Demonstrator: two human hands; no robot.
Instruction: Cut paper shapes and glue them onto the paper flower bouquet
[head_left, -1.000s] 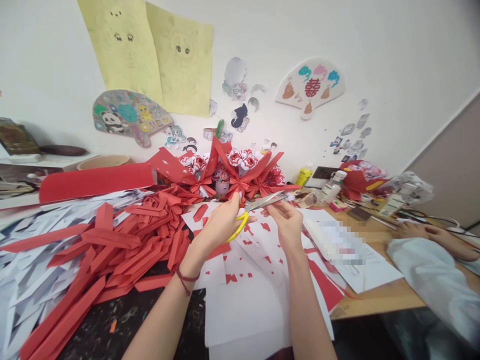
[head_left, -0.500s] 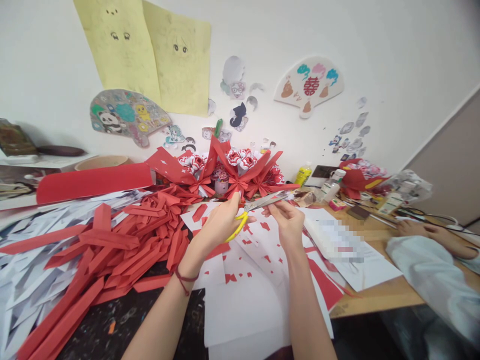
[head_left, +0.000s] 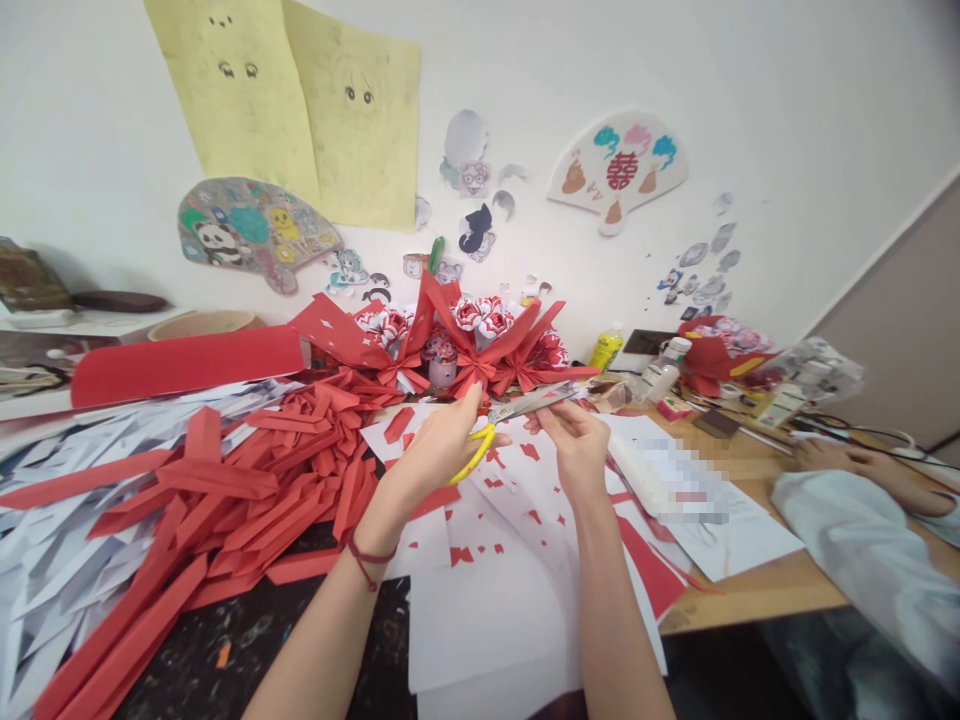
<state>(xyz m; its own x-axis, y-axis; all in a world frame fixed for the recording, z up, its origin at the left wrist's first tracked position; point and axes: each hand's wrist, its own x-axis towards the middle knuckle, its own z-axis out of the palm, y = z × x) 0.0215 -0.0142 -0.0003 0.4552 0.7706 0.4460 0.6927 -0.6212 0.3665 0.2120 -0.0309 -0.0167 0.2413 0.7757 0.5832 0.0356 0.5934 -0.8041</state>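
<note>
Now my left hand (head_left: 450,432) grips scissors (head_left: 513,408).
Near the far edge of the paper (head_left: 517,510), my right hand (head_left: 576,430) bunches closely, hold unclear.

Left of the white fan (head_left: 619,165): two yellow drawings (head_left: 356,145) and a panda-decorated fan (head_left: 255,238). Below the white fan: a yellow bottle (head_left: 606,350). Lower right of the white fan: a white-capped bottle (head_left: 662,376).

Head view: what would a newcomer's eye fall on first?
The big heap of folded red strips on the left, beside white strips, likely grabs attention first. Then come the yellow-handled scissors in the left hand at centre, blades by the right hand, and the red-wrapped flowers behind.
</note>
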